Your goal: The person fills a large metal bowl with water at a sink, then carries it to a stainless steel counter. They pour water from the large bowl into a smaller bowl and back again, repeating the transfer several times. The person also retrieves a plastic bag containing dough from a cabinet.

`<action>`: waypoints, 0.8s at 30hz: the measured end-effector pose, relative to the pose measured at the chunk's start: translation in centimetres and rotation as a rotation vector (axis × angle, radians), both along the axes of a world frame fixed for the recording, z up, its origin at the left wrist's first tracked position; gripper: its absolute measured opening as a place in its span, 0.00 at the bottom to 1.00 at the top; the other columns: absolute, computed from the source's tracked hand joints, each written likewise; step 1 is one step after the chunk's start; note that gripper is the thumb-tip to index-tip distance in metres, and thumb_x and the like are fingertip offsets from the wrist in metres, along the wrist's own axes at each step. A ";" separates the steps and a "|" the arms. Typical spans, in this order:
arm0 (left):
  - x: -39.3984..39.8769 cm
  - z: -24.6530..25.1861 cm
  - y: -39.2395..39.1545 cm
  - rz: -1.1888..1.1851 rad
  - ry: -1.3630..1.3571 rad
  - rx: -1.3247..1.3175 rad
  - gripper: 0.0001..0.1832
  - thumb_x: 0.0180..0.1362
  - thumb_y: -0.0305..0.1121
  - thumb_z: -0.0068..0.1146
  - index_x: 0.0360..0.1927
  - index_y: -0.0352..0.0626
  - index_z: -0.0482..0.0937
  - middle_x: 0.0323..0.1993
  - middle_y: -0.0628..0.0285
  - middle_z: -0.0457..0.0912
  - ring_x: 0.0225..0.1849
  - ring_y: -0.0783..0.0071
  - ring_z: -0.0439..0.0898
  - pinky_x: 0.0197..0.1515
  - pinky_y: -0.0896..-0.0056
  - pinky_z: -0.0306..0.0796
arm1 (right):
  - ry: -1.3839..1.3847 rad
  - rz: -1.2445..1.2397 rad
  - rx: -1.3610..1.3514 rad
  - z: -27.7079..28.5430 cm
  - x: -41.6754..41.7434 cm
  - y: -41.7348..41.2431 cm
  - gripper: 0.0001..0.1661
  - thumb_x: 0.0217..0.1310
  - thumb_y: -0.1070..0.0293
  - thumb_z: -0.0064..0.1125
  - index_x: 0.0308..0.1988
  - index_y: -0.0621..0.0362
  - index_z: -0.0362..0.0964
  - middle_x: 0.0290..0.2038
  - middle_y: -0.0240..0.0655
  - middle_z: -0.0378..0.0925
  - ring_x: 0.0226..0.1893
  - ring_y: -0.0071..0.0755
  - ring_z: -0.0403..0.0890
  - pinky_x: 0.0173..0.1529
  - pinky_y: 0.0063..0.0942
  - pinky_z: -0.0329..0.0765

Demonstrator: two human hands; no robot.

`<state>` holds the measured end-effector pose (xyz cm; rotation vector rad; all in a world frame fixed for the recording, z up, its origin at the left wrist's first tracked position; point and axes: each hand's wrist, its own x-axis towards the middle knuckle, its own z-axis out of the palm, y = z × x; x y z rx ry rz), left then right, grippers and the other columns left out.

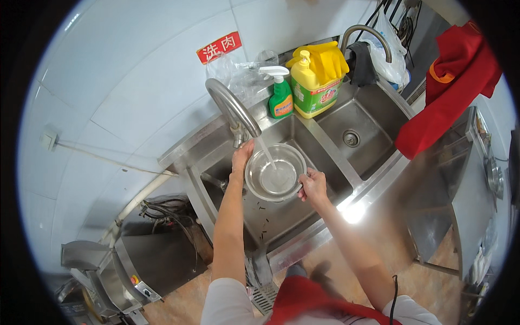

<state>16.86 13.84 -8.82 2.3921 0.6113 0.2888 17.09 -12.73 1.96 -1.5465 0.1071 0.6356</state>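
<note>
A round stainless steel basin (252, 185) is held over the left sink compartment (284, 221), under the curved metal faucet (239, 107). Water runs from the spout into it, and some water lies in its bottom. My right hand (313, 187) grips the basin's right rim. My left hand (243, 156) is up beside the basin's upper left rim, just below the faucet's valve (238, 136); whether it touches the valve or the basin I cannot tell. Small dark scraps lie on the sink floor below the basin.
Behind the sink stand a green spray bottle (281, 99) and a yellow pump jug (317, 95) with yellow gloves (325, 59). A second faucet (367, 30) rises over the right compartment (365, 122). Red cloth (443, 101) hangs at the right. Crumpled clear plastic (235, 75) lies on the back ledge.
</note>
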 end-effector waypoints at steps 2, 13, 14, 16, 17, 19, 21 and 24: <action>-0.4 -0.3 0.3 -0.028 -0.049 0.018 0.17 0.62 0.44 0.42 0.51 0.55 0.74 0.49 0.57 0.75 0.46 0.49 0.74 0.48 0.57 0.69 | -0.004 0.000 -0.022 -0.2 -0.2 0.5 0.05 0.47 0.77 0.46 0.22 0.65 0.67 0.13 0.33 0.68 0.07 0.24 0.70 0.07 0.20 0.64; -1.0 1.9 -0.9 -0.042 -0.033 -0.201 0.19 0.63 0.40 0.39 0.56 0.49 0.69 0.53 0.60 0.74 0.16 0.71 0.77 0.36 0.69 0.73 | 0.048 -0.014 -0.142 -8.2 -0.7 -0.4 0.10 0.48 0.78 0.46 0.32 0.69 0.72 0.15 0.36 0.71 0.09 0.27 0.73 0.09 0.24 0.66; -1.0 2.0 -0.9 -0.047 -0.033 -0.208 0.19 0.63 0.40 0.40 0.56 0.49 0.69 0.53 0.60 0.74 0.17 0.70 0.78 0.36 0.68 0.73 | 0.057 -0.018 -0.156 -9.3 -0.7 -0.7 0.10 0.48 0.78 0.46 0.33 0.69 0.72 0.15 0.37 0.71 0.09 0.27 0.73 0.09 0.24 0.66; -1.0 1.6 -0.7 -0.059 -0.061 -0.215 0.19 0.63 0.40 0.40 0.57 0.48 0.68 0.54 0.59 0.73 0.17 0.70 0.78 0.34 0.69 0.74 | 0.082 -0.015 -0.184 -11.1 -0.9 -0.9 0.11 0.48 0.79 0.46 0.33 0.70 0.72 0.16 0.37 0.72 0.09 0.28 0.74 0.10 0.24 0.66; -1.1 1.3 -0.7 -0.052 -0.078 -0.235 0.19 0.63 0.39 0.41 0.57 0.48 0.68 0.54 0.58 0.72 0.17 0.70 0.78 0.33 0.70 0.74 | 0.094 -0.013 -0.198 -12.0 -1.0 -1.0 0.11 0.48 0.79 0.46 0.33 0.70 0.72 0.16 0.37 0.72 0.10 0.28 0.74 0.10 0.24 0.67; -1.0 1.3 -1.0 -0.039 -0.112 -0.274 0.19 0.63 0.38 0.42 0.57 0.47 0.68 0.54 0.57 0.72 0.17 0.70 0.78 0.31 0.71 0.74 | 0.089 -0.035 -0.224 -13.6 -1.3 -1.1 0.12 0.47 0.80 0.45 0.34 0.71 0.73 0.17 0.37 0.73 0.10 0.29 0.75 0.12 0.25 0.68; -1.0 1.3 -1.1 -0.044 -0.131 -0.281 0.19 0.63 0.37 0.43 0.57 0.47 0.67 0.55 0.56 0.71 0.17 0.70 0.78 0.29 0.72 0.75 | 0.077 -0.041 -0.267 -15.2 -1.5 -1.1 0.14 0.46 0.80 0.44 0.35 0.71 0.73 0.18 0.38 0.74 0.11 0.30 0.76 0.14 0.26 0.70; -1.0 1.4 -1.1 -0.053 -0.135 -0.292 0.19 0.63 0.36 0.43 0.58 0.47 0.67 0.56 0.56 0.70 0.18 0.70 0.78 0.28 0.72 0.75 | 0.059 -0.047 -0.345 -17.5 -1.5 -1.2 0.15 0.46 0.81 0.45 0.36 0.70 0.74 0.18 0.39 0.74 0.11 0.30 0.76 0.14 0.25 0.69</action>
